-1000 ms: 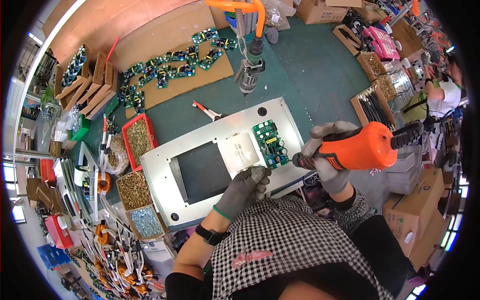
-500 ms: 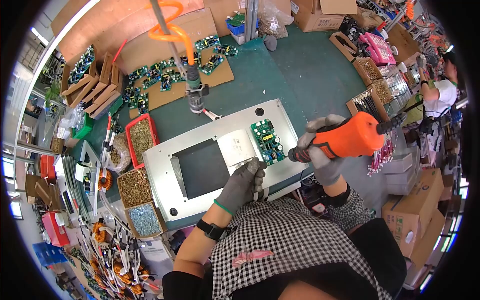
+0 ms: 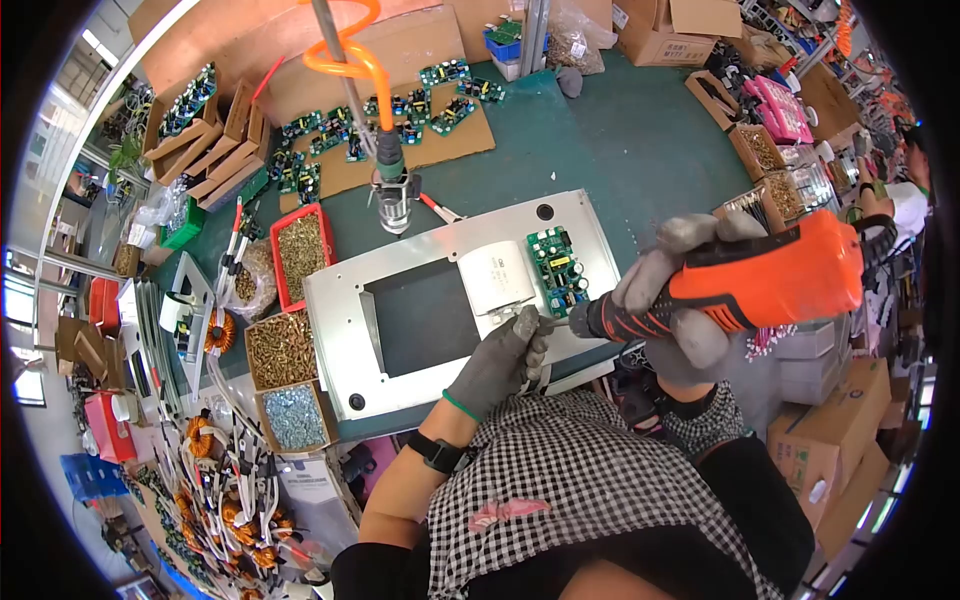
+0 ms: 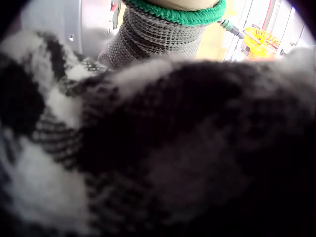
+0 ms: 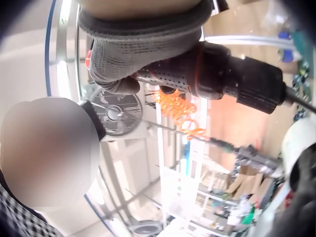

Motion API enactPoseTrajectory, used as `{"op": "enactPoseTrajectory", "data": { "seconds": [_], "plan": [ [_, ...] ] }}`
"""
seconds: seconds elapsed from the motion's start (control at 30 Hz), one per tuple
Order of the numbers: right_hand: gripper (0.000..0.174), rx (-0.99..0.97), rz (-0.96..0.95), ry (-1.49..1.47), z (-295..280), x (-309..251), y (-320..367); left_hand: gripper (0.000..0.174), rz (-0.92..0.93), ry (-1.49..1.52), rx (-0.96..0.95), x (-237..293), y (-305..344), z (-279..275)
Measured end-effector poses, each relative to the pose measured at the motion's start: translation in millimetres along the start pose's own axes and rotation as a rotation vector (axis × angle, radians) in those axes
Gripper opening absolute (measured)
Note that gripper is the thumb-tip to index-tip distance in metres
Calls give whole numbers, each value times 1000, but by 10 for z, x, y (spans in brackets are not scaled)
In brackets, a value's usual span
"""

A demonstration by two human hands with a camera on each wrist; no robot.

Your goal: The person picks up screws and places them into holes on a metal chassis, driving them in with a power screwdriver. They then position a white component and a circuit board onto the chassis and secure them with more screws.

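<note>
My gloved right hand (image 3: 668,305) grips an orange power screwdriver (image 3: 770,282), its bit pointing left over the near edge of a silver metal panel (image 3: 345,320). My gloved left hand (image 3: 528,332) is curled at the bit's tip and pinches a small metal piece there, too small to name. A white capacitor (image 3: 497,275) and a green circuit board (image 3: 560,268) lie on the panel just beyond. The right wrist view shows the glove (image 5: 133,54) wrapped round the tool's dark body (image 5: 232,79). In the left wrist view a checked shirt (image 4: 148,148) hides everything except the glove cuff (image 4: 158,39).
A hanging air screwdriver (image 3: 392,200) on an orange coiled hose dangles over the panel's far edge, with red-handled pliers (image 3: 437,208) beside it. Bins of screws (image 3: 300,255) (image 3: 282,350) stand left of the panel. Circuit boards on cardboard (image 3: 400,110) lie behind; cartons (image 3: 830,420) stand at right.
My right hand has brought the screwdriver's bit down and left to meet my left fingertips. The left hand has risen slightly toward the bit. The hanging screwdriver swung left, then settled.
</note>
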State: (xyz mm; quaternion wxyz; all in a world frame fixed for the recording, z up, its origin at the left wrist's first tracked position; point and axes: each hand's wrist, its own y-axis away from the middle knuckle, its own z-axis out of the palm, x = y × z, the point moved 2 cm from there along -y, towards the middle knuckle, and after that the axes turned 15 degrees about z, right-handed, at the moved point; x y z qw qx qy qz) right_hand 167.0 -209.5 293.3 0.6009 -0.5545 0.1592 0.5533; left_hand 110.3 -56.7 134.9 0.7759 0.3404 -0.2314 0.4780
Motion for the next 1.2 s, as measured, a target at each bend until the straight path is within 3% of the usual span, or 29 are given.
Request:
{"op": "enactPoseTrajectory", "data": {
  "seconds": [0.17, 0.3, 0.4, 0.5, 0.6, 0.63, 0.73, 0.9, 1.2],
  "plan": [
    [54, -58, -2, 19, 62, 47, -28, 60, -9, 5, 5, 68, 34, 55],
    [59, -93, -3, -55, 81, 102, -14, 59, 3, 91, -8, 25, 38, 33],
    [64, -131, -9, -1, 62, 105, 17, 65, -1, -12, -9, 81, 15, 79],
    [63, -114, -28, -19, 28, 179, -55, 74, -111, 25, -107, 5, -23, 18],
    [60, 29, -8, 91, -23, 291, -211, 83, -168, -26, -243, -17, -30, 102],
    [60, 129, 4, 206, -20, 323, -276, 80, -154, 16, -202, -19, -37, 93],
    [58, 240, 34, 163, -81, 519, -505, 68, -123, 106, -129, -53, -59, 36],
    [56, 299, 180, 179, -79, 650, -645, 41, -172, 229, -121, -165, -76, -58],
    [55, 243, 203, 273, -190, 759, -753, 42, -162, 220, -222, -158, -65, -107]
  ]
}}
